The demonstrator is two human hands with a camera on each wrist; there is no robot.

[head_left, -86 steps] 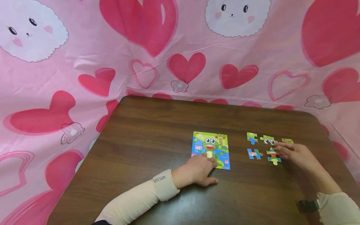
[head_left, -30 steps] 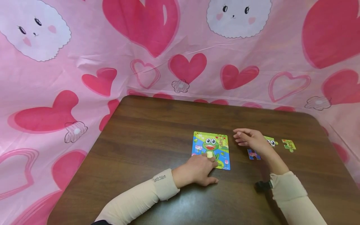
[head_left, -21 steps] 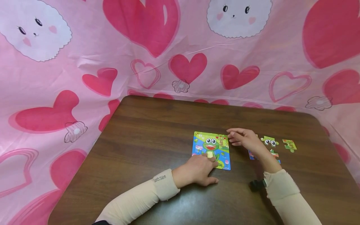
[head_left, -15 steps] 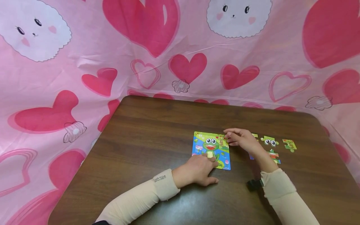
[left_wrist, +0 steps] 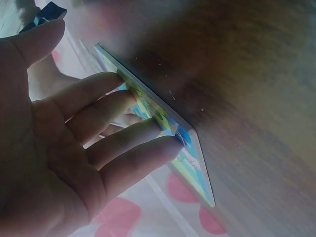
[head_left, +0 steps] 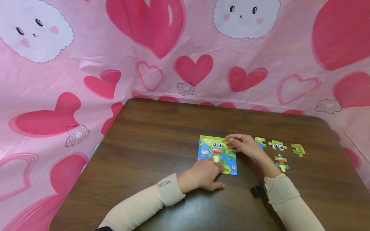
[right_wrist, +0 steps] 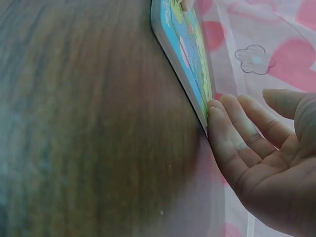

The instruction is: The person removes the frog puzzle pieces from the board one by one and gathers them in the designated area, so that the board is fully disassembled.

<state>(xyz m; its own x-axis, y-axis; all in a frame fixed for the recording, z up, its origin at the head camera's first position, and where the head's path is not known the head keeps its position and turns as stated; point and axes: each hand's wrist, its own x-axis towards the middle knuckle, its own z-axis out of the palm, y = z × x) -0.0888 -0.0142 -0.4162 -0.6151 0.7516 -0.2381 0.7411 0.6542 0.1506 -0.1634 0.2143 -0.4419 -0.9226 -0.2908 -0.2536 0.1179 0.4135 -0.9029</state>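
Two bare hands reach over a brown wooden table [head_left: 162,138] to a square frog puzzle board [head_left: 218,150]; the board lies flat, just right of the middle of the head view; its picture shows a green frog with big round eyes and a wide red mouth, with blue and pink bits around it.

Left hand [head_left: 202,174] rests its fingertips on the low part of the board, by the frog's belly; in the left wrist view its fingers are long and a little spread, with the tips touching the picture; its thumb sticks out away from them.

Right hand [head_left: 246,147] is at the far right corner of the board; its fingertips touch the corner there; in the right wrist view the fingers lie loosely side by side, a bit bent, and the thumb stands apart from them.

Some loose puzzle pieces lie to the right of the board; a white-flower piece [head_left: 260,141] is just beside the right hand; next comes a frog-eyes piece [head_left: 277,145]; a red and green piece [head_left: 298,149] is farthest right; the frog's mouth and belly show just below the eyes.

Both arms wear cream sleeves [head_left: 150,195]; a small black thing [head_left: 257,191] sits by the right wrist; pink cloth [head_left: 115,51] with red hearts hangs behind the table.
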